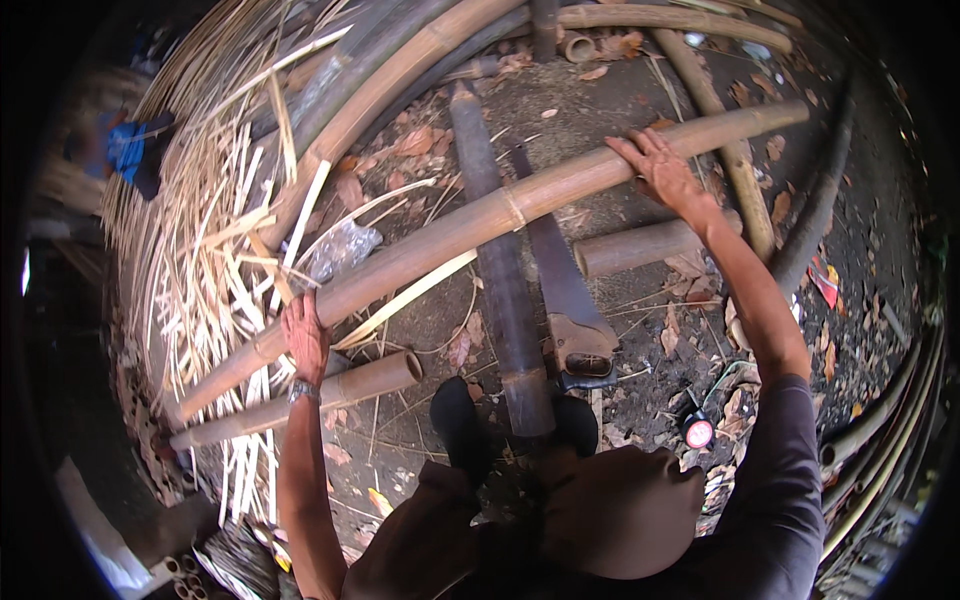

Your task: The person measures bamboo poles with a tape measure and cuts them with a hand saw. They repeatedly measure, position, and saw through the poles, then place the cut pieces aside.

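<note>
A long brown bamboo pole [430, 245] lies slantwise across the view, rising from lower left to upper right. My left hand [305, 338] is wrapped over its left part, a watch on the wrist. Toward its other end, my right hand [662, 172] grips it from above, fingers over the top. Beneath it runs a dark pole [507, 300] on the ground, its near end between my feet. A handsaw [562, 275] with a brown handle lies just right of the dark pole. One short bamboo piece [640, 248] lies below my right hand, another [365, 382] beside my left wrist.
Pale split bamboo strips [200, 270] are heaped at the left, with thick bamboo poles [400, 85] behind. A person in blue [125, 150] is at the far left. More poles [880, 430] are stacked at the right. A small red-and-white round object [698, 432] lies among dry leaves.
</note>
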Tool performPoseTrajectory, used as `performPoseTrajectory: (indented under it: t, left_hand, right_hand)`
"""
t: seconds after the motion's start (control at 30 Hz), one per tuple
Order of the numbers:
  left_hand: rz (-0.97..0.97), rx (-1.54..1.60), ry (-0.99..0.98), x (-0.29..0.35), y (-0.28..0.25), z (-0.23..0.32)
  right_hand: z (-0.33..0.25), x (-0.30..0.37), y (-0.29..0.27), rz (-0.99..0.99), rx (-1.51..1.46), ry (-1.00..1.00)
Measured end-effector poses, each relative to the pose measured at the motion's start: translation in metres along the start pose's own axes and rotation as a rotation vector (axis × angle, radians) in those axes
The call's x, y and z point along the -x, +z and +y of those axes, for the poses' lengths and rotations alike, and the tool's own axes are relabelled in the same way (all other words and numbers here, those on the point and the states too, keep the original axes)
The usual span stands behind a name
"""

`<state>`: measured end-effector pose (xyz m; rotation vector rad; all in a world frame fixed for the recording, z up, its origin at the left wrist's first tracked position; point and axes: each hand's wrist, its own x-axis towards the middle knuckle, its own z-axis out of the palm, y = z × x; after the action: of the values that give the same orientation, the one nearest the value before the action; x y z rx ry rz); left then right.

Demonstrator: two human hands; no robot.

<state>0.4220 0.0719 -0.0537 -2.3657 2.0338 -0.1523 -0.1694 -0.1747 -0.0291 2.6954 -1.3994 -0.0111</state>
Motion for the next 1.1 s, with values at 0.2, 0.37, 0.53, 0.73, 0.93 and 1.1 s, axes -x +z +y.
performPoseTrajectory:
  t: [0.2, 0.37, 0.53, 0.73, 0.93, 1.1]
  left_hand:
    - [0.012, -0.084, -0.097, 0.008, 0.01, -0.013]
    - [-0.06, -0.084, -0.178, 0.021, 0.018, -0.002]
    - [0.154, 0.111, -0.257, 0.032, 0.026, 0.004]
    - [0.733, 0.596, -0.856, 0.049, 0.035, 0.031]
    - [0.417, 2.346, -1.25, 0.023, 0.046, 0.05]
    - [0.532, 2.569, -1.222, 0.012, 0.059, 0.042]
  right_hand:
    - [-0.022, -0.021, -0.023, -0.046, 0.018, -0.039]
    - [-0.036, 0.001, -0.02, 0.141, -0.04, -0.078]
    - [-0.03, 0.008, -0.022, -0.084, -0.08, -0.014]
    - [-0.009, 0.024, 0.004, 0.066, -0.077, -0.055]
    - [-0.016, 0.029, -0.008, 0.027, -0.038, -0.031]
    - [-0.036, 0.031, -0.005, 0.095, -0.096, -0.087]
